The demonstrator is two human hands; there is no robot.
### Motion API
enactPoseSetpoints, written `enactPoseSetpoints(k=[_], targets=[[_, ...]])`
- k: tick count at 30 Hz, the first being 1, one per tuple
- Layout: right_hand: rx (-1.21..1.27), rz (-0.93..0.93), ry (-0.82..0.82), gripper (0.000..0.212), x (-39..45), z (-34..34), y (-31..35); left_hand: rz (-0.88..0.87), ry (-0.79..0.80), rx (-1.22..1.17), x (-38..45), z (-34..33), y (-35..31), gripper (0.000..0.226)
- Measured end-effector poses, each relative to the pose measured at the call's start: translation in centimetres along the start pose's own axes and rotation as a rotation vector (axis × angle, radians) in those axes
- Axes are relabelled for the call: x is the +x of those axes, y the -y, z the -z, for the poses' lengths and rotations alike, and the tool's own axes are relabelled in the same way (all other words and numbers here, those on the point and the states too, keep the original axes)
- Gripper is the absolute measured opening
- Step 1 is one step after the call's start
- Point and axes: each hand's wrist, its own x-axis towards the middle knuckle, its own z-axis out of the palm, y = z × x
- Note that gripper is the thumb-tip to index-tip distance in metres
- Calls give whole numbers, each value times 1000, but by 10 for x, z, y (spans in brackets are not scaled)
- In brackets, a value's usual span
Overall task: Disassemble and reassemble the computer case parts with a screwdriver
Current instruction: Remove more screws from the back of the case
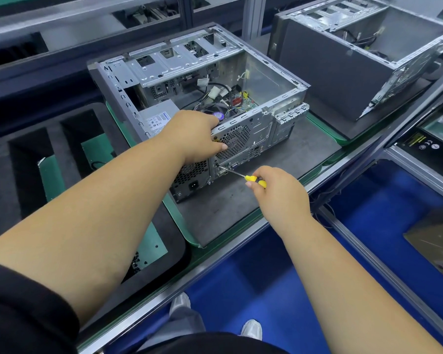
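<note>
Factory workbenches with grey metal rails stood over a blue floor, and a dark grey mat (287, 159) with a green border covered the middle bench. At its centre lay an open silver steel computer case (264, 72), side panel already off, its cables and circuit board exposed. A second, darker open case (343, 65) sat far right, and a black foam tray (62, 159) sat on the left. Judging by this, disassembly was under way, with a rear-panel screw being worked and reassembly not yet begun. Both arms reached forward. The left hand (195, 136) gripped the case's near top edge beside the round fan grille (234, 141), steadying it. The right hand (276, 192) was closed around a yellow-handled screwdriver (251, 178), its thin shaft angled up and left, tip touching the rear ports.
</note>
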Motion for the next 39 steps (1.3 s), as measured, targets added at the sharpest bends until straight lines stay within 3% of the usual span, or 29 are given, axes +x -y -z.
enactPoseSetpoints(k=[6,10,12,17,19,22,24,26,28,34,39], targets=[[103,-72,71,22,-1,-7,-2,-5,-3,0,0,0,1,40],[556,-306,244,32,-5,-18,1,1,-2,-8,0,0,1,40],[613,-365,237,30,-8,-21,3,3,-2,-4,-1,1,0,44],[6,-85,13,40,-15,-28,10,0,-7,-8,0,0,0,42],[-30,-78,14,41,-17,-31,15,-5,-9,-6,0,0,0,41],[219,-177,100,47,-12,-31,13,-7,4,-21,2,0,1,38],[528,-353,216,47,-7,-28,13,-5,15,-22,3,0,1,38],[960,-627,432,43,-3,-28,13,-7,22,-19,3,0,2,38],[1263,-784,660,40,-2,-27,9,-6,26,-16,3,0,2,38],[1709,-738,965,37,-8,-34,-3,0,21,-7,3,0,1,39],[1696,-678,952,29,-8,-35,2,3,14,-1,3,-1,2,38]])
